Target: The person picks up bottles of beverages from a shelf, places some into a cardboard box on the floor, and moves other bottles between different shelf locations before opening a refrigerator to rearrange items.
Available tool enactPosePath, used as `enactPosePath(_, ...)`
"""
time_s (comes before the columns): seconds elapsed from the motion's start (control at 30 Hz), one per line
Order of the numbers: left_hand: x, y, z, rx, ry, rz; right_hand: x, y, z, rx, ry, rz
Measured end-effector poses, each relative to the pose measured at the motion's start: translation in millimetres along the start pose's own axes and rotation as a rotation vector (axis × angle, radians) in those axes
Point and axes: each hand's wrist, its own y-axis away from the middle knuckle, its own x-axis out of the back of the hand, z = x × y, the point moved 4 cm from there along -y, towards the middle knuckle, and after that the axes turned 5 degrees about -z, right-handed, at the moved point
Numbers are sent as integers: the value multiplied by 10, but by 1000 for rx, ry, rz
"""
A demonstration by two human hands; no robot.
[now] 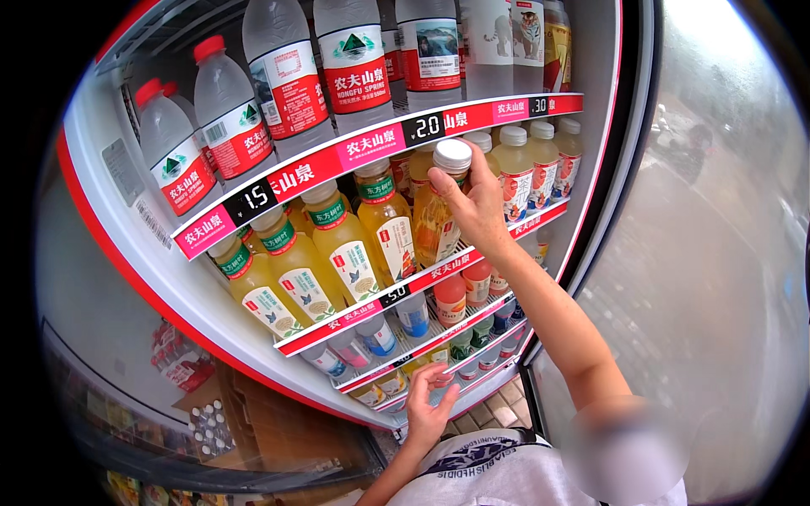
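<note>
At the second shelf of a drinks fridge, my right hand [476,212] grips the upper part of a clear plastic bottle of amber drink [436,231] with a white cap. The bottle stands slightly tilted at the shelf's front edge, partly covered by my fingers. To its left are yellow tea bottles [345,250] with green neck bands; to its right, bottles of pale drink with white labels [516,171]. Lower down, my left hand [427,405] hangs empty before the bottom shelves, fingers apart and slightly curled.
Nongfu Spring water bottles [354,69] with red labels fill the top shelf. Red shelf strips [373,147] carry price displays. Lower shelves hold coloured drinks [450,300]. The misted glass door [690,253] stands open on the right. Cardboard boxes [285,411] lie beyond the fridge's left side.
</note>
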Motion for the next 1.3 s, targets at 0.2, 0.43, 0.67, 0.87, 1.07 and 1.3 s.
enactPosePath(0.2,27,94,-155,104,120,-6,-78,14,-18,143,101,125)
enactPosePath(0.43,-27,183,-268,174,177,-37,95,0,187,14,-260,180)
enactPosePath(0.67,-87,261,-338,226,244,-87,20,-92,130,-69,53,228)
enactPosePath(0.87,-64,253,-325,222,218,-98,-55,-257,24,-127,256,49)
enactPosePath(1.07,-58,310,-358,236,211,-117,-23,-356,186,-147,289,-90)
enactPosePath(1.3,-228,266,-372,230,212,-215,-28,-305,175,-77,236,-45)
